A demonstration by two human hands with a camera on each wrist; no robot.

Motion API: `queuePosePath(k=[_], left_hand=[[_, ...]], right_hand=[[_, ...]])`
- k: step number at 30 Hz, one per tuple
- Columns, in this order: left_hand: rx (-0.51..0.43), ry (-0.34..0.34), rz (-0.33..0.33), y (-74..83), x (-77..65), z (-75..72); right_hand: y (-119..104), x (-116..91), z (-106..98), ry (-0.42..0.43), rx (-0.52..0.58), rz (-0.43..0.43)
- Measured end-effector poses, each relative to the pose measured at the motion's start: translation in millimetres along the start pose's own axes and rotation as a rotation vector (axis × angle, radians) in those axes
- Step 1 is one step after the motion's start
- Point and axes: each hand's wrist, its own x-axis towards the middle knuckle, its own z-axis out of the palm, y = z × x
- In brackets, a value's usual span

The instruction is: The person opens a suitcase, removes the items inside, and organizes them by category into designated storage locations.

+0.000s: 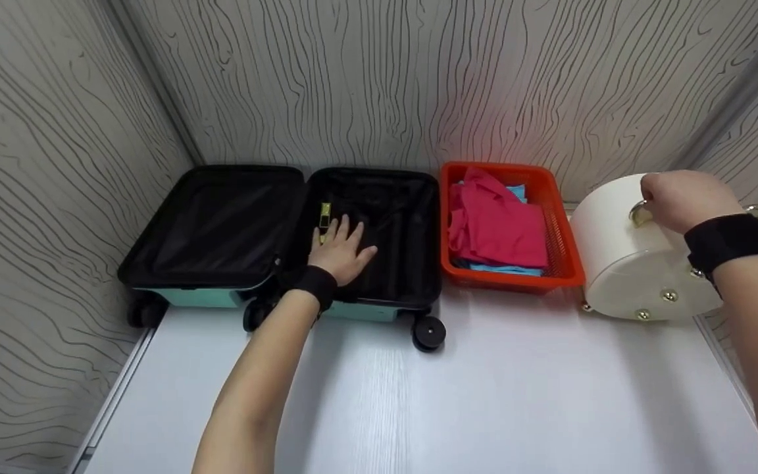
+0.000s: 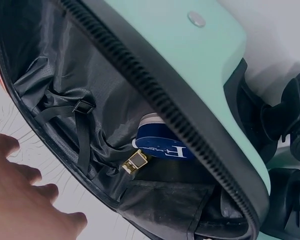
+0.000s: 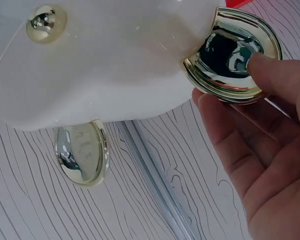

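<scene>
Red plastic basket (image 1: 514, 283) stands on the white table (image 1: 484, 382) with pink cloth (image 1: 501, 227) inside; directly to its left lies the open suitcase (image 1: 221, 224), whose black-lined half nearest the basket contains a blue container (image 2: 160, 141) and a gold clip (image 2: 135, 161). Left hand (image 1: 343, 257), left of the basket, is spread with straight fingers over that same half; contact with the suitcase cannot be determined. Right hand (image 1: 691, 197), right of the basket, pinches the gold handle (image 3: 225, 60) of the white round bag (image 1: 642, 273) between thumb and fingers, the bag standing just beside the basket.
</scene>
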Motion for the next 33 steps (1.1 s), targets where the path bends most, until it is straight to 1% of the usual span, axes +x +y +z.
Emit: queuePosePath(k=[5,10,15,18,25,29,33], left_hand=[[0.011,0.002,-0.015,-0.9,1.9,3.3],[0.004,0.016,-0.005,1.8,-1.6,1.1],[0.004,0.008,0.015,4.6,-4.1,0.2],[0.001,0.000,0.019,4.5,-3.7,0.9],[0.012,-0.031,0.007,0.9,4.3,6.9],[0.004,-0.043,0.008,1.4,3.5,7.5],[0.000,-0.039,0.017,3.7,1.0,6.8]], right_hand=[[-4.5,-1.4,-8.7,-0.075,-0.036,-0.026],[-11.0,-4.9,-14.8,-0.144,-0.050,-0.015],[-17.7,-10.7,-16.8,-0.213,-0.037,0.023],[-23.5,-13.5,-18.9,-0.223,-0.047,0.019],[-42.9,-17.1,-28.2,-0.235,-0.116,-0.036],[-54.1,-18.3,-31.1,-0.249,-0.146,-0.043],[-66.3,-19.9,-32.4,-0.272,-0.170,-0.039]])
